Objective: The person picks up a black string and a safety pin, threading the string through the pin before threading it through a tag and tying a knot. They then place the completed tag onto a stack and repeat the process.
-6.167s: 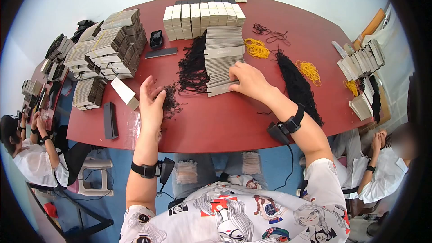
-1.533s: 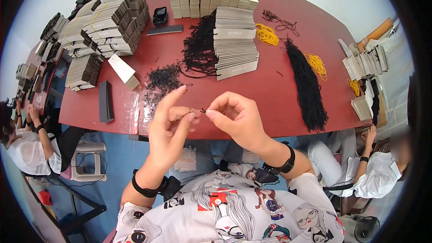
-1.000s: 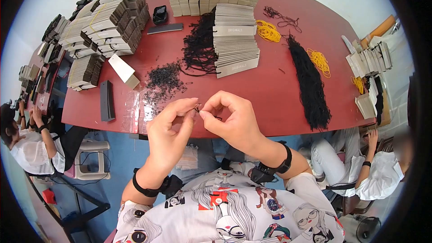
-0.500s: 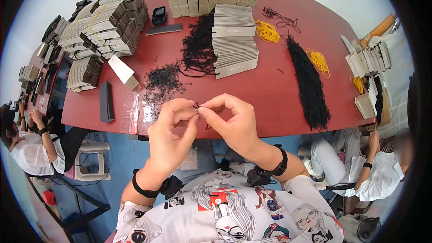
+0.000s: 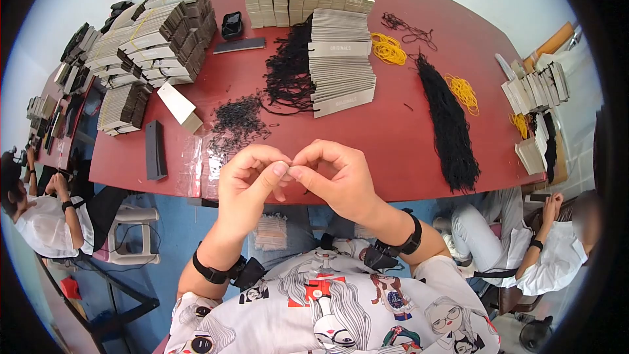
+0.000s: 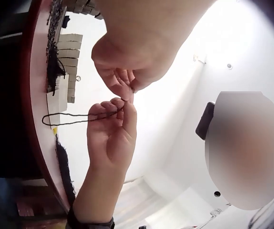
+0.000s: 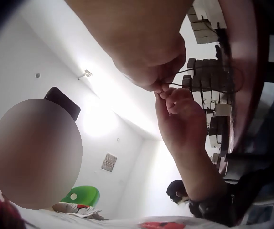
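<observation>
Both hands meet at the fingertips in front of the table edge in the head view. My right hand (image 5: 341, 174) pinches a thin black cord loop (image 6: 75, 115), which hangs below the fingers in the left wrist view. My left hand (image 5: 252, 180) pinches a small safety pin at the join, now mostly hidden by the fingertips. Just beyond lies a loose pile of small black safety pins (image 5: 239, 120). Farther back stands a row of grey card tags (image 5: 344, 85), with black cords (image 5: 288, 69) trailing from its left side.
On the red table (image 5: 386, 157) a long bundle of black cords (image 5: 449, 128) lies at right, near yellow rubber bands (image 5: 388, 49). Tall stacks of tags (image 5: 160, 42) fill the left. A dark block (image 5: 155, 151) sits by the front edge. Other people sit at both sides.
Earlier the left hand was open near the pins and the right rested on the tags. Since then both came together with pin and cord; the fingertips have closed up and hide the join.
</observation>
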A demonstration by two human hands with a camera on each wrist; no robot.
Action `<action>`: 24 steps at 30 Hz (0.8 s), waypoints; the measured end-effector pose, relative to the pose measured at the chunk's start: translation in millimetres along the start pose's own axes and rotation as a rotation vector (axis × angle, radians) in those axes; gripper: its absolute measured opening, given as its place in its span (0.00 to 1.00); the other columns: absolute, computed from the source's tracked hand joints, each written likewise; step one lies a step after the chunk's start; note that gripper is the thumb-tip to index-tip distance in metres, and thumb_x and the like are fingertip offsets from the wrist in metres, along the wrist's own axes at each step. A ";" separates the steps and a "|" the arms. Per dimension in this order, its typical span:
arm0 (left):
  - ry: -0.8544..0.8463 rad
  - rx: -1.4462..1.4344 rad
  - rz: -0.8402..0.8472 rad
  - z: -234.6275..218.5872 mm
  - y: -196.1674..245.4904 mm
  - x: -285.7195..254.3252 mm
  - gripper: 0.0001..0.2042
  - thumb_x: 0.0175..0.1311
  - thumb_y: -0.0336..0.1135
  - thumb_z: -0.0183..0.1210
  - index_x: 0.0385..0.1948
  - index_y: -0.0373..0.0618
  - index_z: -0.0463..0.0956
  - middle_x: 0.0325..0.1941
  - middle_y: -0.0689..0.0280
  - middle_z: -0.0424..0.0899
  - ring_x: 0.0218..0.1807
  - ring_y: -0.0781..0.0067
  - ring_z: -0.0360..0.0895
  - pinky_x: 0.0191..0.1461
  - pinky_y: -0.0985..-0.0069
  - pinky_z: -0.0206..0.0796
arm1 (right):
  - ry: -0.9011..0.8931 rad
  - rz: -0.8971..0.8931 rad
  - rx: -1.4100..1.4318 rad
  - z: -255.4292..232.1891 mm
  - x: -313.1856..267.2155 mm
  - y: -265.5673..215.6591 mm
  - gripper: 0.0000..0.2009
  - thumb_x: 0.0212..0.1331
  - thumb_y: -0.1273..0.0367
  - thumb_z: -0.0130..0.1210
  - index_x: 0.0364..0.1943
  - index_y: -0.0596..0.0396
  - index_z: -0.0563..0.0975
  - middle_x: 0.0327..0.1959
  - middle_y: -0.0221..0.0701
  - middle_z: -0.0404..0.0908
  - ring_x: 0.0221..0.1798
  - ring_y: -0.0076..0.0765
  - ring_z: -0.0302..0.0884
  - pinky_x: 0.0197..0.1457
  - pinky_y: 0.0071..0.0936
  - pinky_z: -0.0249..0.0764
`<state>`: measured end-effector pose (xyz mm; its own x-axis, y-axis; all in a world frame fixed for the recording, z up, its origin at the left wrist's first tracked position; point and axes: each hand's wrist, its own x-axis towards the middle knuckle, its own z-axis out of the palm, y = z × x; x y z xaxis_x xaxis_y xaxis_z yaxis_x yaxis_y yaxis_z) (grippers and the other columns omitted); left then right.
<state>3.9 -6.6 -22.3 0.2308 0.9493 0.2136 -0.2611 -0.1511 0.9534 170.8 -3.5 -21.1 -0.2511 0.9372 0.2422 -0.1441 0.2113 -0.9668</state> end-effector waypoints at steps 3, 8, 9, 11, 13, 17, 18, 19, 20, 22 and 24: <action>0.038 -0.124 -0.049 2.6 -3.7 2.7 0.04 0.62 0.28 0.54 0.35 0.39 0.72 0.28 0.68 0.76 0.27 0.85 0.72 0.24 0.87 0.68 | 0.013 -0.139 -0.226 -5.0 8.0 -4.5 0.07 0.53 0.72 0.58 0.33 0.61 0.76 0.28 0.29 0.79 0.33 0.19 0.74 0.37 0.18 0.69; 0.219 0.021 0.017 7.7 -0.8 9.0 0.04 0.62 0.28 0.54 0.35 0.39 0.71 0.26 0.69 0.74 0.25 0.85 0.70 0.23 0.88 0.66 | 0.276 -0.292 -0.444 -8.5 8.6 0.2 0.07 0.55 0.69 0.57 0.32 0.60 0.77 0.28 0.28 0.78 0.32 0.18 0.72 0.35 0.18 0.68; 0.218 0.023 0.017 8.3 -0.7 9.1 0.04 0.62 0.28 0.54 0.35 0.39 0.71 0.26 0.69 0.74 0.25 0.85 0.70 0.23 0.88 0.66 | 0.131 -0.063 -0.173 -5.7 3.4 1.1 0.08 0.56 0.68 0.56 0.33 0.60 0.77 0.28 0.26 0.77 0.32 0.16 0.70 0.35 0.17 0.67; 0.217 0.061 0.071 10.3 -1.1 7.5 0.04 0.62 0.27 0.54 0.35 0.38 0.71 0.27 0.68 0.75 0.23 0.85 0.70 0.23 0.88 0.65 | -0.069 0.224 0.122 -0.7 -0.8 6.6 0.11 0.60 0.65 0.53 0.35 0.60 0.77 0.28 0.22 0.75 0.32 0.12 0.66 0.35 0.14 0.64; 0.213 0.098 0.080 14.8 1.6 5.2 0.04 0.62 0.27 0.54 0.35 0.38 0.71 0.28 0.68 0.76 0.23 0.85 0.70 0.24 0.88 0.65 | -0.056 0.259 0.181 4.9 3.3 5.0 0.11 0.61 0.64 0.53 0.36 0.60 0.77 0.28 0.21 0.75 0.32 0.11 0.65 0.35 0.14 0.63; 0.240 0.182 0.066 19.6 7.3 1.6 0.04 0.61 0.26 0.55 0.35 0.38 0.72 0.28 0.68 0.76 0.25 0.86 0.70 0.25 0.88 0.64 | 0.001 0.341 0.480 4.6 10.0 6.5 0.11 0.60 0.64 0.53 0.36 0.59 0.77 0.27 0.20 0.74 0.31 0.11 0.65 0.34 0.12 0.61; 0.243 0.183 0.068 18.7 6.4 1.0 0.04 0.61 0.26 0.55 0.35 0.38 0.72 0.28 0.68 0.76 0.25 0.86 0.70 0.25 0.88 0.64 | -0.003 0.341 0.481 4.2 11.1 6.8 0.11 0.60 0.64 0.53 0.36 0.59 0.77 0.27 0.20 0.74 0.31 0.11 0.65 0.34 0.12 0.61; 0.250 0.194 0.081 17.7 4.2 0.6 0.03 0.61 0.26 0.55 0.34 0.38 0.72 0.28 0.69 0.76 0.24 0.86 0.70 0.23 0.89 0.62 | 0.009 0.332 0.491 2.9 11.6 6.9 0.09 0.60 0.66 0.54 0.34 0.59 0.77 0.27 0.19 0.74 0.30 0.12 0.65 0.34 0.13 0.62; 0.255 0.204 0.093 17.1 2.4 0.0 0.03 0.61 0.27 0.55 0.34 0.39 0.73 0.27 0.69 0.75 0.23 0.87 0.69 0.22 0.90 0.60 | 0.022 0.324 0.501 2.3 11.7 6.8 0.08 0.59 0.67 0.54 0.33 0.58 0.76 0.27 0.19 0.73 0.29 0.12 0.65 0.34 0.13 0.62; 0.254 0.252 0.072 13.8 1.9 -3.2 0.03 0.59 0.26 0.56 0.32 0.38 0.73 0.29 0.68 0.77 0.25 0.84 0.70 0.25 0.86 0.63 | 0.056 0.270 0.373 4.1 10.7 4.0 0.07 0.58 0.68 0.55 0.31 0.58 0.75 0.26 0.20 0.73 0.27 0.13 0.65 0.32 0.14 0.63; 0.253 0.298 0.050 6.0 1.3 -4.4 0.03 0.57 0.24 0.58 0.31 0.38 0.74 0.31 0.67 0.78 0.27 0.82 0.72 0.28 0.82 0.66 | 0.089 0.216 0.244 4.9 9.0 3.5 0.06 0.56 0.70 0.56 0.29 0.58 0.75 0.25 0.21 0.73 0.26 0.13 0.65 0.31 0.15 0.64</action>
<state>8.2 -12.6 -20.7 -0.0234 0.9711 0.2377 0.0262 -0.2371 0.9711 163.3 4.3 -21.9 -0.2180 0.9758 0.0151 -0.3246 -0.0579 -0.9441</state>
